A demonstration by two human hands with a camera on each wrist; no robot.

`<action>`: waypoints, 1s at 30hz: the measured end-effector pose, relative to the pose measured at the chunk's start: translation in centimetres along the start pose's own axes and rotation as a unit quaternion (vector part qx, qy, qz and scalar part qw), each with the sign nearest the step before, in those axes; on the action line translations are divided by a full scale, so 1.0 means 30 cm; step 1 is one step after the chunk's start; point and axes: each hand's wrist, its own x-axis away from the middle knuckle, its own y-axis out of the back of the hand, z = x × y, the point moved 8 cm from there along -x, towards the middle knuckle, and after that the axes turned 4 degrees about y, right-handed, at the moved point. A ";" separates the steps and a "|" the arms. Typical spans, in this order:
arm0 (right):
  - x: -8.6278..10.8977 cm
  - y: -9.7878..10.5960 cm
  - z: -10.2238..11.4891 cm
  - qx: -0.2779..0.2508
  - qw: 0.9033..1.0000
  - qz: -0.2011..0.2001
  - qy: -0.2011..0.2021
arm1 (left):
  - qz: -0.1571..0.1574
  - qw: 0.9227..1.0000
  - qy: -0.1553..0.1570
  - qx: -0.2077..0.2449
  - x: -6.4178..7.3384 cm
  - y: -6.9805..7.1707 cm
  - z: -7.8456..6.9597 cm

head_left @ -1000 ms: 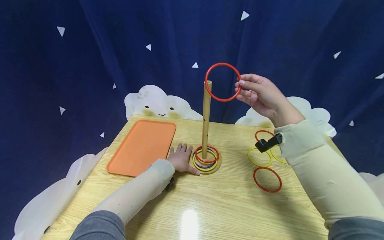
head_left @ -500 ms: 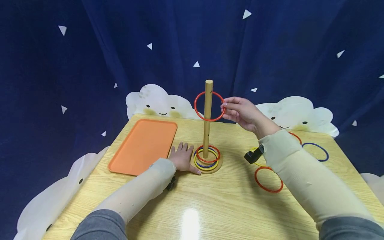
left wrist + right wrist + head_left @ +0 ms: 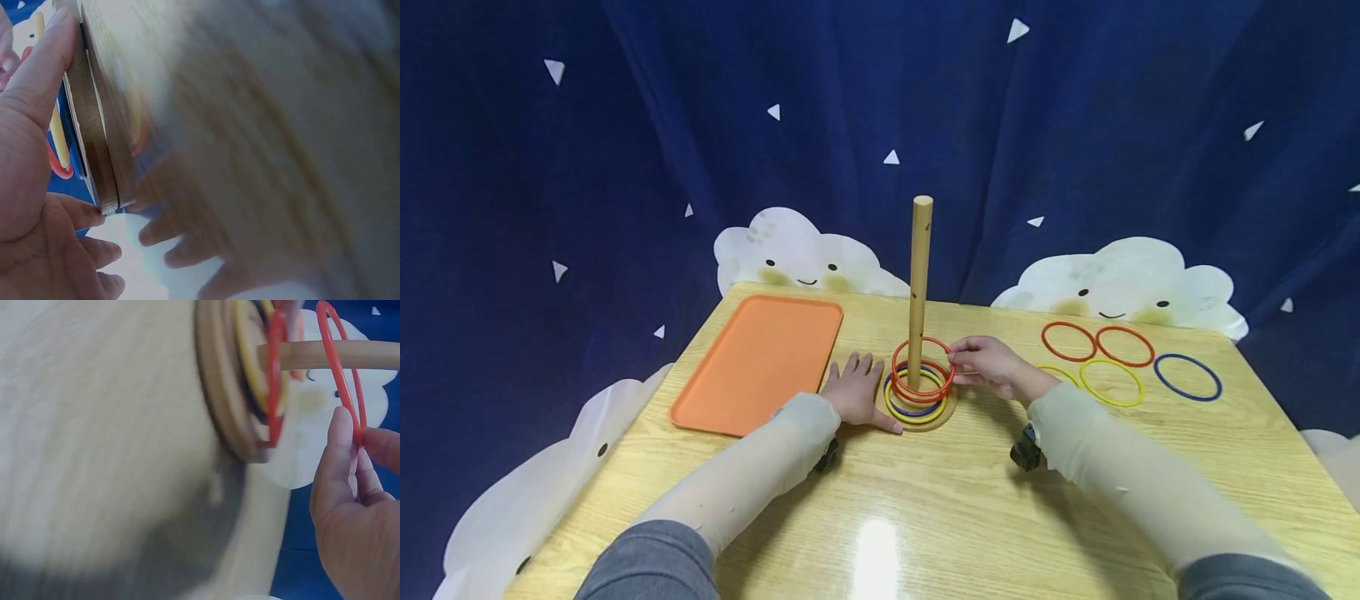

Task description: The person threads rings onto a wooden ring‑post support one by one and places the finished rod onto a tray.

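Observation:
My right hand (image 3: 996, 367) pinches a red ring (image 3: 335, 359) between thumb and fingers. The ring goes round the upright wooden post (image 3: 919, 275), a little above the rings at its foot. On the round wooden base (image 3: 952, 410) lie a yellow ring (image 3: 916, 420), a blue ring and another red ring (image 3: 274, 369), all encircling the post. My left hand (image 3: 854, 393) rests beside the base with fingers spread, its thumb along the base's front edge. In the left wrist view the left fingers (image 3: 78, 212) touch that edge.
An orange tray (image 3: 760, 367) lies on the table's left. At the right are two red rings (image 3: 1067, 323), a blue ring (image 3: 1180, 356), and a yellow ring (image 3: 1116, 405); my right sleeve partly covers a second yellow ring. A dark blue curtain (image 3: 820, 67) hangs behind.
My right hand has brought the red ring leftward over the post's top, then lowered it down the post close to the base. The left hand has stayed beside the base.

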 end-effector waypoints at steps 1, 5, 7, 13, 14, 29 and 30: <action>-0.002 -0.003 -0.011 0.003 1.000 -0.001 -0.003 | 0.000 1.000 0.001 -0.001 -0.005 -0.002 0.001; -0.006 -0.018 -0.034 0.007 1.000 -0.003 -0.012 | 0.003 1.000 0.003 -0.001 -0.022 -0.008 0.006; -0.005 -0.026 -0.042 0.011 1.000 -0.006 -0.014 | 0.004 1.000 0.002 -0.003 -0.030 -0.011 0.007; -0.003 -0.054 -0.061 0.032 0.999 -0.004 -0.014 | 0.009 1.000 -0.010 -0.001 -0.017 -0.002 -0.004; -0.002 -0.056 -0.064 0.035 0.999 -0.004 -0.014 | 0.012 1.000 -0.012 0.002 -0.015 -0.002 -0.006; 0.121 0.146 0.007 0.068 0.996 -0.030 0.047 | 0.017 1.000 -0.006 0.007 -0.019 -0.016 -0.001; 0.138 0.173 0.011 0.066 0.996 -0.033 0.050 | 0.014 1.000 -0.005 0.007 -0.018 -0.014 0.000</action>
